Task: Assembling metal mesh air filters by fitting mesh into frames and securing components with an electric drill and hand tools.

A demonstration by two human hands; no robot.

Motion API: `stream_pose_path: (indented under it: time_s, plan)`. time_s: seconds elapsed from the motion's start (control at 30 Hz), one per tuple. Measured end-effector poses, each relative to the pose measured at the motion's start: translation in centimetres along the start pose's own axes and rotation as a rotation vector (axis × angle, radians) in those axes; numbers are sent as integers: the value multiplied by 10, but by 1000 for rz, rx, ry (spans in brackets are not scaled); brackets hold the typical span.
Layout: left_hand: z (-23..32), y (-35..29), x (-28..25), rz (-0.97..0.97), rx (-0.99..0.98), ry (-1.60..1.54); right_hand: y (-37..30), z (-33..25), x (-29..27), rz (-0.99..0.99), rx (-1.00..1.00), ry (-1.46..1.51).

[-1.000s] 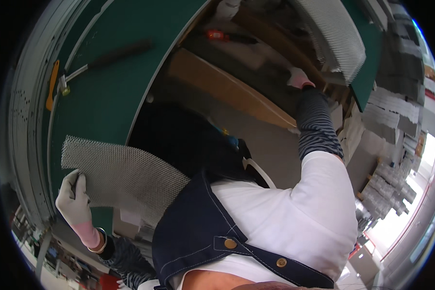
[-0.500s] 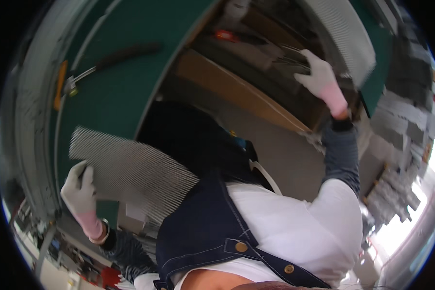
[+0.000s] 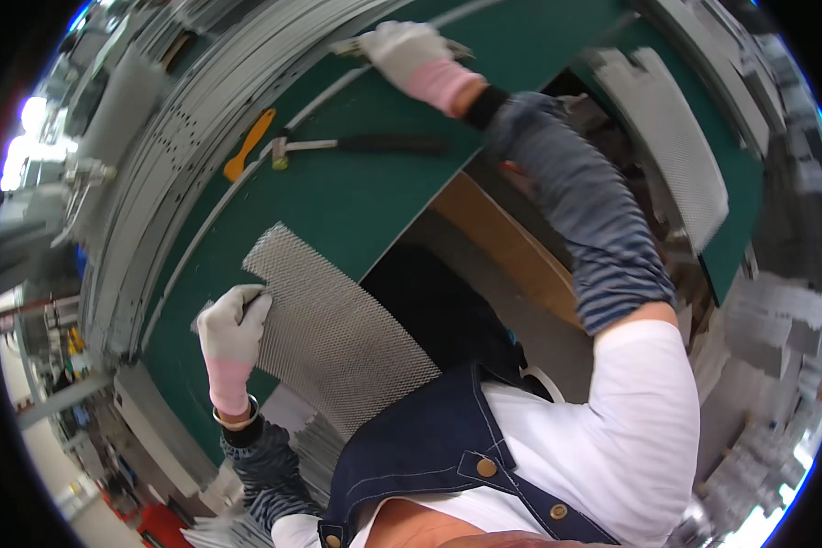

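The left hand (image 3: 231, 336) is pinching the left edge of a metal mesh sheet (image 3: 333, 333), which is lying half on the green bench (image 3: 356, 196) and half overhanging its near edge; the right hand (image 3: 402, 46) is reaching far across, clenched on a small metal piece (image 3: 347, 46) I cannot identify; the unsupported mesh is likely sagging and could slide off, and the stretched sleeve is passing close over the hammer (image 3: 356, 146) and orange knife (image 3: 248, 144).

Single head-worn fisheye view, looking steeply down over the wearer's chest, close above the green worktop (image 3: 356, 196), tilted, edges bowed at the rim, no second view.
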State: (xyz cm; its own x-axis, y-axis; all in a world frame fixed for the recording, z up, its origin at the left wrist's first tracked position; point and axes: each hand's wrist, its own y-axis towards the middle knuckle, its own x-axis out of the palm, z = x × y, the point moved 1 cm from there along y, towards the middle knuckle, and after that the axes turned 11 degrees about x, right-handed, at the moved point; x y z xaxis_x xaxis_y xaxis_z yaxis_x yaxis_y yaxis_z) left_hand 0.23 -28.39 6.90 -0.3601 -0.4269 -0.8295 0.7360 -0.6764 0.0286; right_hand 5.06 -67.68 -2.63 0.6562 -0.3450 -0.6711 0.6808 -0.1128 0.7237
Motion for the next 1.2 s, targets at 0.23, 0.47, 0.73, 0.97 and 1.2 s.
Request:
stream_pose_path:
  time_s: [0.23,0.47,0.73,0.97,1.2]
  plan:
    - [-14,-6,1,-4,-129,25,6,-34,-27,-223,216,362]
    - [-10,9,13,-88,-128,-43,-285,145,-159,-929,630,272]
    - [14,13,13,-135,-121,101,-501,259,-179,-1779,652,-67]
    - [19,16,14,-140,-127,147,-504,262,-169,-1913,610,-89]
    - [21,14,15,-151,-110,211,-532,258,-167,-1708,352,-227]
